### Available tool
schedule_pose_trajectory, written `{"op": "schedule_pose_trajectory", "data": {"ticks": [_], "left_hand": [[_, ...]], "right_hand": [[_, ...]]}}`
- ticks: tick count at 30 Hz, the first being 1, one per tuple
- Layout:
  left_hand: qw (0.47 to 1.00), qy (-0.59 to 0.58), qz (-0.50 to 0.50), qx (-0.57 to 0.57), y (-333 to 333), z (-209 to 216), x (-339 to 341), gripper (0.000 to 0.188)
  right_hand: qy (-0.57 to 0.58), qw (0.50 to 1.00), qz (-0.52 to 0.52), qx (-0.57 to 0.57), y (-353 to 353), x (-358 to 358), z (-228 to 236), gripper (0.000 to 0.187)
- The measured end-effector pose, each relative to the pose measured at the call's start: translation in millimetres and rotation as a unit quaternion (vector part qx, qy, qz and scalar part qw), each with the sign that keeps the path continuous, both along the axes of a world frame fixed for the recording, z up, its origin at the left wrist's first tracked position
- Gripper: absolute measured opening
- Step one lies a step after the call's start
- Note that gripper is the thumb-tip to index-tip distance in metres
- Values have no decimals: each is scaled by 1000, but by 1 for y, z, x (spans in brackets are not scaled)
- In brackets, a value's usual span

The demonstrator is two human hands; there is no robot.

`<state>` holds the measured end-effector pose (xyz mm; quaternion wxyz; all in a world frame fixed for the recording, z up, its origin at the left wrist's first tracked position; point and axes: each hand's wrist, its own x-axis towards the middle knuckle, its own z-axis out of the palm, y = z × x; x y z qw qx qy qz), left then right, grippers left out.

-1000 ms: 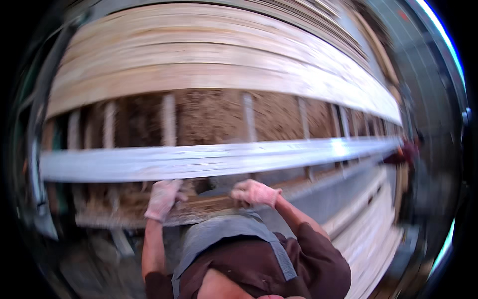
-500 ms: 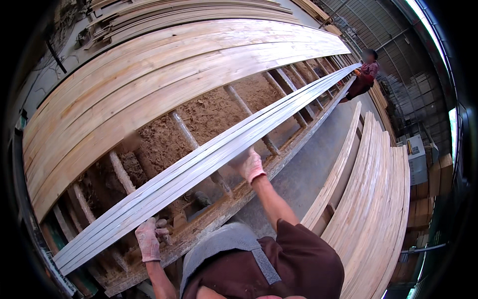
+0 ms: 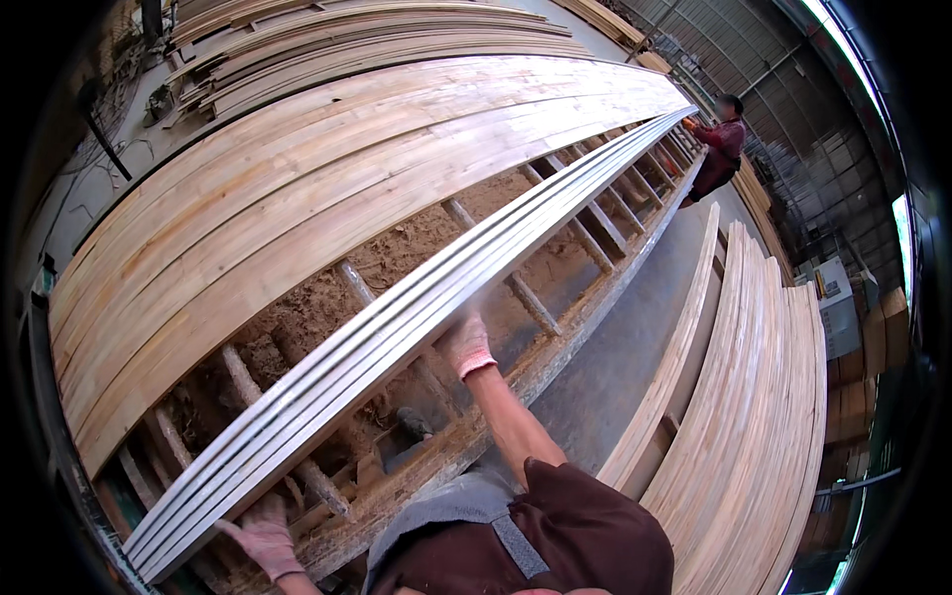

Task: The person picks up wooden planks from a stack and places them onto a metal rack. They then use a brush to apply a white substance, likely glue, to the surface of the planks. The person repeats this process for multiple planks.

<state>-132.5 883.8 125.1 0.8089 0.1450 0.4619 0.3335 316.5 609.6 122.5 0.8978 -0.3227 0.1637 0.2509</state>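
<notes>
A bundle of several long, pale, narrow boards (image 3: pixel 397 322) lies slantwise across the roller frame, its near side tipped up so the edges show as parallel lines. My right hand (image 3: pixel 464 347), in a pinkish work glove, grips the near edge around the middle, its fingertips hidden under the wood. Near the left end, my left hand (image 3: pixel 263 540) in a matching glove holds the same edge from below; its thumb shows against the wood and some fingers are hidden. A co-worker (image 3: pixel 722 149) stands at the far end with gloved hands at the boards.
Wide wooden planks (image 3: pixel 268 218) lie side by side over the far part of the frame. Metal rollers (image 3: pixel 534 302) and a dusty rail (image 3: pixel 575 332) run beneath; sawdust lies below. A stack of boards (image 3: pixel 744 397) stands at right, near a white box (image 3: pixel 838 307).
The bundle has tipped up and shifted toward the planks. My right hand has moved left and under it; my left hand has slid left and lower along its edge.
</notes>
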Motion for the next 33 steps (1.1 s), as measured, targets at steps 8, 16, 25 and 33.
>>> {"op": "schedule_pose_trajectory", "data": {"ticks": [8, 16, 25, 33], "left_hand": [[965, -68, 236, 96, 86, -11, 105, 108], [963, -75, 237, 100, 96, -9, 134, 113], [967, 17, 242, 80, 32, 79, 94, 99], [988, 83, 122, 50, 71, 16, 51, 90]], "right_hand": [[-70, 991, 68, 96, 48, 51, -33, 93], [-263, 962, 72, 8, 53, 77, -84, 112], [-60, 998, 10, -20, 7, 9, 32, 105], [-8, 999, 43, -22, 1, 12, 18, 75]]}}
